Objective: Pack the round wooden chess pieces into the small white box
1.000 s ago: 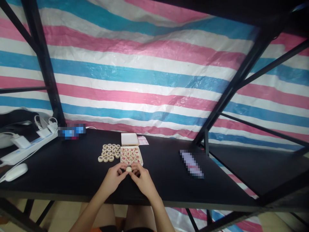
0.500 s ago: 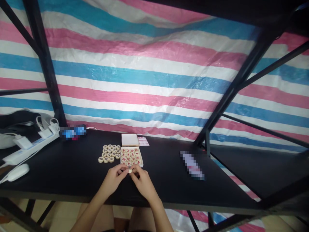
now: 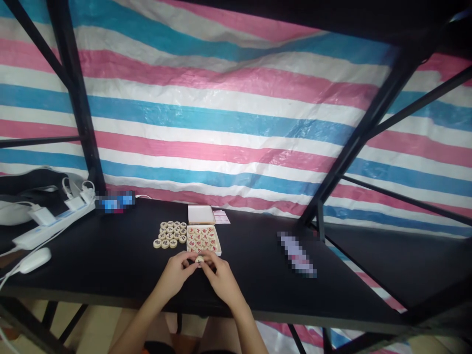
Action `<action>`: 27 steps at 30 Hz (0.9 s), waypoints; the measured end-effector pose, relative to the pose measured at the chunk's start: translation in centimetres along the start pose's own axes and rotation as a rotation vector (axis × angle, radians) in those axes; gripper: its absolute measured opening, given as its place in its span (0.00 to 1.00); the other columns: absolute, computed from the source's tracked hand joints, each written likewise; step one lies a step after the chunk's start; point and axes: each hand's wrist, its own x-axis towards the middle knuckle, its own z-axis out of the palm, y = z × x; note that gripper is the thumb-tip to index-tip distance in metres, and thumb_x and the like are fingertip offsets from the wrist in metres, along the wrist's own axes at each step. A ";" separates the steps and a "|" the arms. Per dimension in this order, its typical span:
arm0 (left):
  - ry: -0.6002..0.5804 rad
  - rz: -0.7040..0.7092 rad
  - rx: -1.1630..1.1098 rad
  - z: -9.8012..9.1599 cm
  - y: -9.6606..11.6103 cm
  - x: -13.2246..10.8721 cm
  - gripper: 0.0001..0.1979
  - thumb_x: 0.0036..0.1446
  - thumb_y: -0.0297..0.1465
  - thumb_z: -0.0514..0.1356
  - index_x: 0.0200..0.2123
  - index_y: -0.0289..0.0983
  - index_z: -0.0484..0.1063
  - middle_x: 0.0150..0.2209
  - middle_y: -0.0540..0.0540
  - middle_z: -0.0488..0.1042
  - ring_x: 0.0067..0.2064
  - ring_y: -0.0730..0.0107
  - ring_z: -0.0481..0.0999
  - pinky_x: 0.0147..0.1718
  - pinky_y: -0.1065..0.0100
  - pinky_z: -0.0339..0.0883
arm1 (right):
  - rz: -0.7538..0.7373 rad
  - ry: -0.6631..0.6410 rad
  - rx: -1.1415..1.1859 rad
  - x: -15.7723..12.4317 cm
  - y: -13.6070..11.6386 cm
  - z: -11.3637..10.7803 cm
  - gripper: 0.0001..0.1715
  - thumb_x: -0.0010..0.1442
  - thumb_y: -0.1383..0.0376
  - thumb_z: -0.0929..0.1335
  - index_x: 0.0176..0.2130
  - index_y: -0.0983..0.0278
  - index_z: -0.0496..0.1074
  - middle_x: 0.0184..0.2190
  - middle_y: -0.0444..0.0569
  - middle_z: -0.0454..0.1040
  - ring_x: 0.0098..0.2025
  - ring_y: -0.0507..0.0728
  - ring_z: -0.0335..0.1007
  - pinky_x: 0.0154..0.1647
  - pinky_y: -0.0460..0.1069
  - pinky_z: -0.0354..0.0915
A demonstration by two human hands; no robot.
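Between the fingertips of my left hand (image 3: 179, 271) and my right hand (image 3: 217, 270) is a round xiangqi piece (image 3: 199, 260), its marked face turned up toward me. Both hands are closed on it, just in front of a shallow white box (image 3: 219, 246). Rows of pieces with red characters (image 3: 202, 237) fill that box; my fingers cover part of its near edge. Left of the box, several pieces with dark characters (image 3: 170, 236) lie in rows on the black table (image 3: 121, 260).
An open white box lid (image 3: 201, 215) lies behind the box, with a printed paper slip (image 3: 221, 217) beside it. A white power strip (image 3: 55, 226) with chargers and a white device (image 3: 36, 260) are at the left. Two blurred-out items (image 3: 296, 254) (image 3: 116, 202) lie right and back left.
The piece in my fingers has tilted, so its marked face shows now where mainly its pale edge did before. The view has shifted slightly; both hands stay in front of the box.
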 end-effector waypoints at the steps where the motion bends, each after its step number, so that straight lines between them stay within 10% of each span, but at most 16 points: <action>1: 0.000 0.005 -0.002 0.0 0.1 0.0 0.14 0.50 0.35 0.59 0.38 0.36 0.78 0.31 0.46 0.76 0.25 0.71 0.67 0.26 0.71 0.62 | -0.007 -0.003 -0.012 0.0 0.0 0.0 0.14 0.63 0.62 0.63 0.47 0.60 0.69 0.38 0.48 0.77 0.39 0.56 0.73 0.42 0.49 0.66; 12: 0.017 0.005 0.016 -0.2 0.6 -0.3 0.10 0.51 0.34 0.58 0.35 0.37 0.77 0.26 0.49 0.70 0.26 0.71 0.66 0.25 0.72 0.61 | 0.008 0.021 -0.196 0.0 0.5 0.0 0.08 0.61 0.63 0.64 0.39 0.61 0.71 0.22 0.40 0.65 0.25 0.52 0.63 0.30 0.45 0.60; 27: 0.001 -0.035 -0.092 0.0 0.3 0.0 0.13 0.53 0.35 0.57 0.40 0.36 0.72 0.30 0.47 0.77 0.31 0.67 0.75 0.31 0.70 0.67 | -0.041 0.011 -0.071 0.0 0.2 0.0 0.05 0.61 0.68 0.61 0.35 0.60 0.66 0.31 0.44 0.71 0.32 0.53 0.68 0.35 0.45 0.62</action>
